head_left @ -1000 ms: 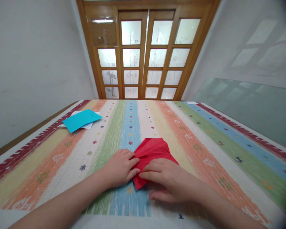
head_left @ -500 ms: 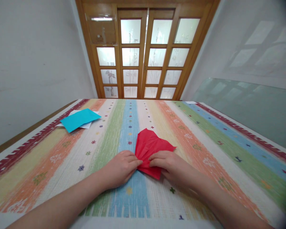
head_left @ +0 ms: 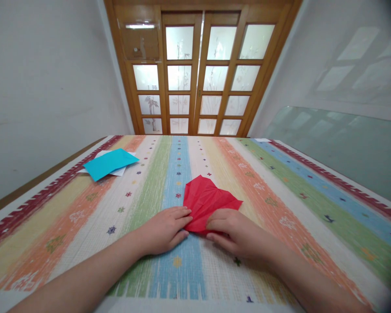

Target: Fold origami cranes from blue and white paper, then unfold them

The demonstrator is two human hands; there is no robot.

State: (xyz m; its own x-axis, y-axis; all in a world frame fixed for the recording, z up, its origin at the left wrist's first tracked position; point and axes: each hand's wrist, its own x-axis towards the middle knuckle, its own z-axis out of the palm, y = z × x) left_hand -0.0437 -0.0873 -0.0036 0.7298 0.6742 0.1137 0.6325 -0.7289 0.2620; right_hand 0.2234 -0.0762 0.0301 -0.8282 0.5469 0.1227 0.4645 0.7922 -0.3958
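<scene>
A creased sheet of red paper [head_left: 203, 195], partly folded, lies on the striped tablecloth in front of me. My left hand [head_left: 167, 228] rests at its left edge, fingers stretched out flat on the paper and thumb apart below them. At the near right side, my right hand [head_left: 233, 230] has its fingers curled over the paper's edge with the thumb underneath. Those fingers cover part of the near edge. The paper's far edge is uneven, and a pointed corner sticks out to the right.
Blue paper [head_left: 111, 163] lies over white sheets [head_left: 120, 172] at the back left of the table. The striped cloth [head_left: 84, 243] covers the tabletop. A glass panel [head_left: 339, 143] leans along the right wall, and wooden doors [head_left: 197, 74] stand beyond the far edge.
The red flap that pointed toward me is now folded up or tucked from view. My left fingers have flattened out, with the thumb moved away from them; my right hand has shifted slightly.
</scene>
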